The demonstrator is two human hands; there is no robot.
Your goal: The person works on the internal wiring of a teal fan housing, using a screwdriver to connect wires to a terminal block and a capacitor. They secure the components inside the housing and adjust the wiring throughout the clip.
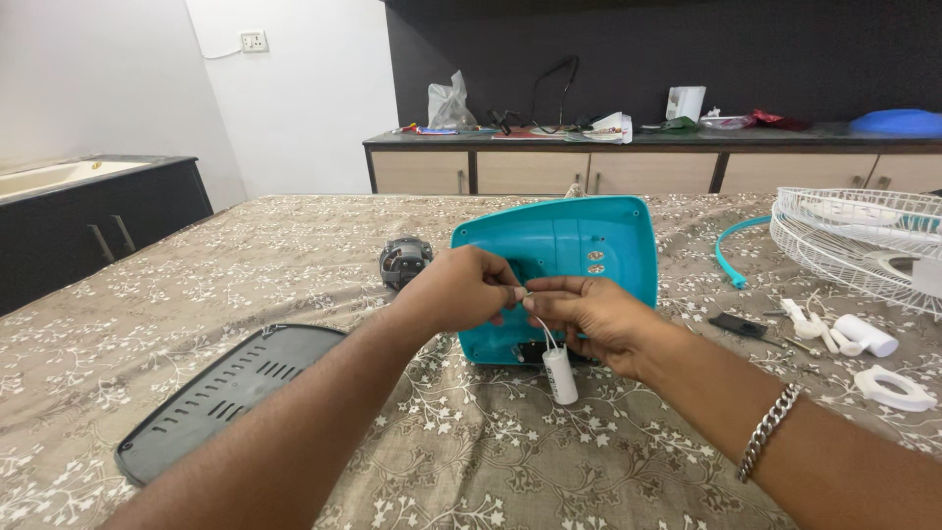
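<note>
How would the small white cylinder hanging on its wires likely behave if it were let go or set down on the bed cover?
The white cylinder dangles from thin white wires pinched between the left hand and right hand, so it probably swings freely and seems light. The wires look floppy, not stiff. Being round and smooth, it would likely roll if laid on its side on the patterned cover.

Both forearms are bare and sleeveless; the left hand (461, 290) wears nothing, while the right hand (599, 319) has a silver curb-link metal chain bracelet (768, 430) at its wrist
</note>
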